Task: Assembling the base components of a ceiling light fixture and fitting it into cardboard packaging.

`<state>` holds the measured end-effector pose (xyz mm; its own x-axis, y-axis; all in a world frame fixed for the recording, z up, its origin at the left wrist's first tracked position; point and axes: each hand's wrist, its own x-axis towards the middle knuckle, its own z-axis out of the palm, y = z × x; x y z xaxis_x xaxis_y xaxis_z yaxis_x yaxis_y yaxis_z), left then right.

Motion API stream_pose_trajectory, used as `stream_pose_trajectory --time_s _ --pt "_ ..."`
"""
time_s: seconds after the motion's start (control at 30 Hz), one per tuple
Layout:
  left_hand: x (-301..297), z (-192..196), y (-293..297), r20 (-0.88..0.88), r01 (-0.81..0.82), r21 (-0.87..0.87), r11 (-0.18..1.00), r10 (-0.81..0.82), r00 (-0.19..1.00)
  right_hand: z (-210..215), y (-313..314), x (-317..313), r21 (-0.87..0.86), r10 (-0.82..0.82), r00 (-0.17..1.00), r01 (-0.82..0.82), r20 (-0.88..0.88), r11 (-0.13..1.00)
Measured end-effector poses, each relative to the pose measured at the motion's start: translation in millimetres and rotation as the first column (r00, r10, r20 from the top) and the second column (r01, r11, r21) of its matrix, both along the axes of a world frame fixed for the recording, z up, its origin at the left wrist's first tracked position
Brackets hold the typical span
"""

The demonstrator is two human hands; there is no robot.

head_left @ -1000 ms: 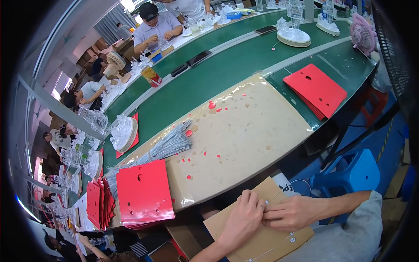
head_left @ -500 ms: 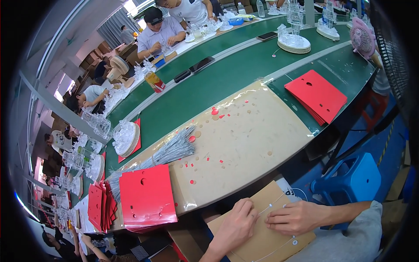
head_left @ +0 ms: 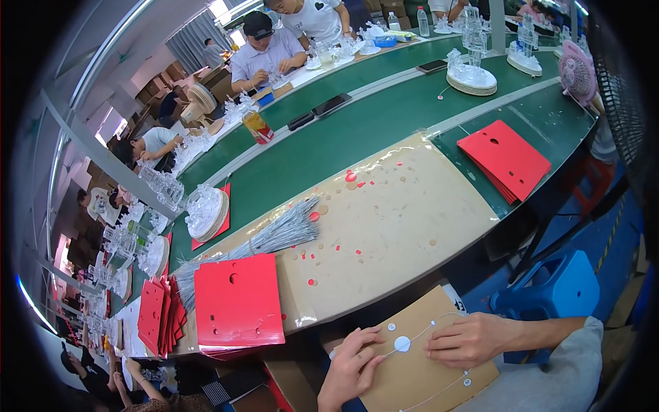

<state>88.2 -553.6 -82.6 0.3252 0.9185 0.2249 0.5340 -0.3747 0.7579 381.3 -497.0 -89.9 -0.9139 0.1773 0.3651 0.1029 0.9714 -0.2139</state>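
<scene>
- Two hands working at a brown card (head_left: 419,374) on the lap, below the table edge.
- Left hand (head_left: 351,367): fingers spread, pressing card beside white disc (head_left: 402,343).
- Right hand (head_left: 467,338): fingers flat together, touching thin wire (head_left: 439,323).
- Seemingly laying wire; next calling for steady pressing.

Open lane ahead of my hands: middle of tan mat (head_left: 398,226) on bench (head_left: 329,147), only small red scraps there. Left blocked by red card stack (head_left: 237,299) and grey wire bundle (head_left: 274,237). Right blocked by second red stack (head_left: 504,159). Blue stool (head_left: 549,285) crowds right side.
</scene>
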Motion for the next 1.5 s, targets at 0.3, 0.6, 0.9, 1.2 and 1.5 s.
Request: stream_pose_trajectory --time_s 0.3,0.6,0.9,1.2,1.5 --pt "13.8 -3.9 5.2 0.116 0.0 0.063 0.998 -0.008 0.993 -6.1 19.0 -48.6 -0.096 -0.034 0.985 0.018 -0.168 0.995" --pt "14.2 -10.5 -14.1 0.132 -0.096 0.167 0.981 0.074 0.988 -7.1 6.6 -67.5 -0.429 -0.088 0.963 -0.032 -0.256 0.903" --pt "27.6 -23.1 -36.0 0.714 -0.305 -0.525 0.795 0.606 0.351 -1.8 17.1 -70.5 -0.557 -0.248 0.933 0.066 -0.259 0.828" --pt "35.4 -24.3 -41.3 0.632 -0.172 -0.619 0.766 0.616 0.471 1.0 14.2 -78.2 -0.557 -0.267 0.944 0.119 -0.193 0.822" --pt "32.0 -24.8 -39.5 0.747 -0.057 -0.628 0.776 0.622 0.235 11.3 2.8 -75.3 -0.456 -0.237 0.967 0.168 -0.097 0.874"
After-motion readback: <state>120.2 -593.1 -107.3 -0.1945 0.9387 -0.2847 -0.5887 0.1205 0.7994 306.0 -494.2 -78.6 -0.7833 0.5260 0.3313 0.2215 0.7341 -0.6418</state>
